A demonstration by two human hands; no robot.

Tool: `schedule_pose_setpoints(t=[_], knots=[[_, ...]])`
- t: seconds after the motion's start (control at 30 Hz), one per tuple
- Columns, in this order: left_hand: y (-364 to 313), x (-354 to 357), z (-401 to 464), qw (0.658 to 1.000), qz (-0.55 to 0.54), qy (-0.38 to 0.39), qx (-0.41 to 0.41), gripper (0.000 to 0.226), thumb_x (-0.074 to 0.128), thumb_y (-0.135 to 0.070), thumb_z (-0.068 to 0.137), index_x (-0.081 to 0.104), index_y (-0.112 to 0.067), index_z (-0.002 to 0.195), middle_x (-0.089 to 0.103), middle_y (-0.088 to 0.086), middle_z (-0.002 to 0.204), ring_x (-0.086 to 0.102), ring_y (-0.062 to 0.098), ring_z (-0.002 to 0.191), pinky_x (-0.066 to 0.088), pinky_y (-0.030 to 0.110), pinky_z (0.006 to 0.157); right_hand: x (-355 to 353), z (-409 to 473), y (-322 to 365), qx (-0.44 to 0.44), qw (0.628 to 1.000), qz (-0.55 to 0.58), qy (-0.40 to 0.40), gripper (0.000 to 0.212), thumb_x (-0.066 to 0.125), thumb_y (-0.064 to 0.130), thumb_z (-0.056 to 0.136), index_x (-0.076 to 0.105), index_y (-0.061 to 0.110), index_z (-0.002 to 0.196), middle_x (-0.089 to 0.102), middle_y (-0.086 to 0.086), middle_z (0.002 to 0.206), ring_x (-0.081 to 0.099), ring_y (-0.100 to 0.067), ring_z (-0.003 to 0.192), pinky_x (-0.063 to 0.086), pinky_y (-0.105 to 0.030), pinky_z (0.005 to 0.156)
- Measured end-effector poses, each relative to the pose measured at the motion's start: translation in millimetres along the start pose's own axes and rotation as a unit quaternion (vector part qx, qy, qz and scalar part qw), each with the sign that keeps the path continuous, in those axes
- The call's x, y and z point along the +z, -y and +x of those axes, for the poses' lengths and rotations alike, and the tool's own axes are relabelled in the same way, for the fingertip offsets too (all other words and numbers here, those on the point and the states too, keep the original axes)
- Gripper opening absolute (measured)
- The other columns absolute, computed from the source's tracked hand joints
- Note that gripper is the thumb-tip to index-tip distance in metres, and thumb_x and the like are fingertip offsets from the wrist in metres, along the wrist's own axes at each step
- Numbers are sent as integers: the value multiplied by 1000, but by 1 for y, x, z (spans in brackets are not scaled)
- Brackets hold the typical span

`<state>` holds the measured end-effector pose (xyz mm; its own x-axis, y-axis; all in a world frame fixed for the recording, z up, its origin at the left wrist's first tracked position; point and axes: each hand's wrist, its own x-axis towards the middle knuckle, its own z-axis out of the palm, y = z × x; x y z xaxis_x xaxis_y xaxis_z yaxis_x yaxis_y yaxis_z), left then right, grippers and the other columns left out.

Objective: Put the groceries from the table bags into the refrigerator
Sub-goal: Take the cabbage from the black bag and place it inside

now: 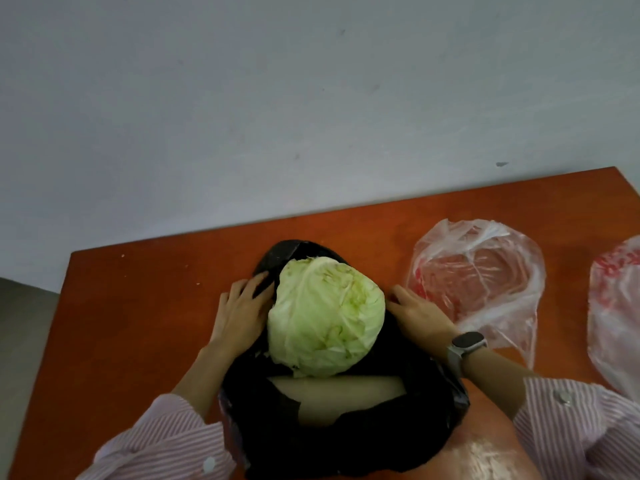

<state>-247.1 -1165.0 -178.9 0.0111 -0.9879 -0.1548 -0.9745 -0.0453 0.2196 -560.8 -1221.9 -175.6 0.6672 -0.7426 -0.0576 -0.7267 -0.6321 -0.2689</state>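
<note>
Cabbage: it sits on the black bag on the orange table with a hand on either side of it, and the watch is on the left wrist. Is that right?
Not quite. The head view shows the watch on the right wrist, not the left. The rest holds: the cabbage sits on the black bag on the orange table, with the left hand and right hand on either side of it.

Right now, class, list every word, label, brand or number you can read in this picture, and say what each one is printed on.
No text can be read.
Clear plastic bag: red print, too blurred and crumpled to read.
Second clear bag at the right edge: red print, also unreadable.
Watch: dark face, nothing legible.
Cabbage, black bag and table: no writing visible.
</note>
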Motion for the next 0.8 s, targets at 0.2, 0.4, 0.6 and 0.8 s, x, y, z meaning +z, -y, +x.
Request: schedule_pose_setpoints(t=[0.2, 0.4, 0.6, 0.8], knots=[[-11, -1, -35, 966, -223, 21, -130, 46, 27, -33, 100, 20, -31, 145, 9, -20, 149, 6, 13, 143, 8, 47, 116, -11, -31, 15, 95, 978, 182, 35, 52, 29, 28, 87, 43, 15, 136, 41, -6, 140, 39, -22, 129, 29, -26, 106], [-29, 4, -85, 971, -203, 30, -126, 62, 22, -56, 93, 4, -32, 146, -9, -22, 148, -12, 5, 140, -2, 39, 114, -9, -67, 53, 118, 970, 194, 93, 73, 45, 52, 88, 17, 18, 146, 17, 1, 154, 17, -14, 141, 19, -26, 111], [-40, 31, -132, 970, -204, 51, -126, 86, 13, -76, 75, -6, -31, 146, -9, -15, 152, -4, 6, 141, 5, 37, 115, 4, -99, 41, 105, 981, 95, 130, 81, 15, 70, 83, 15, 20, 146, 12, 4, 156, 5, -7, 142, 12, -26, 114], [-48, 12, -141, 991, -108, -39, -70, 88, 11, -72, 77, 13, -21, 148, 10, -3, 156, -2, 4, 139, -8, 36, 115, -13, -113, 43, 66, 994, 73, 47, 73, 21, 57, 82, 37, 15, 139, 24, -2, 152, 20, -21, 141, 16, -36, 115]])
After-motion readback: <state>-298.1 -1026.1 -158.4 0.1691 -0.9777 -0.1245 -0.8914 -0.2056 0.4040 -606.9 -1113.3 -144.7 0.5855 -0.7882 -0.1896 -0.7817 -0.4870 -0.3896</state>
